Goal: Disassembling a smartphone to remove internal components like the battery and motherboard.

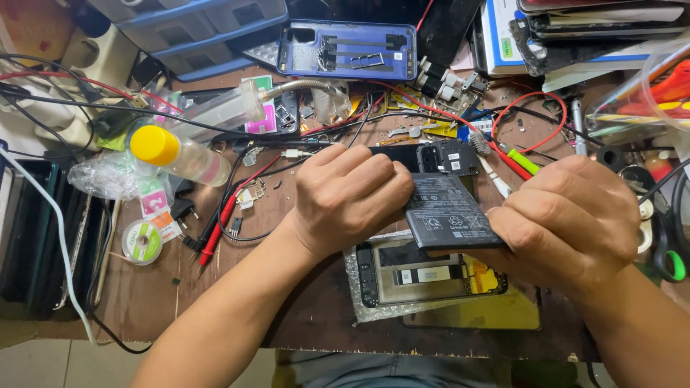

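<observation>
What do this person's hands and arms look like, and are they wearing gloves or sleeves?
Both are bare. The left hand and the right hand have no gloves, rings or tape that I can see. Both forearms are uncovered as far as the picture's edge: no sleeve, watch or wristband shows. The fingers are curled, so the nails are mostly hidden.

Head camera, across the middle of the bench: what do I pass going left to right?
Solder wire spool → yellow-capped bottle → red probe leads → left hand → dark phone battery held between both hands → right hand → green-handled scissors.
</observation>
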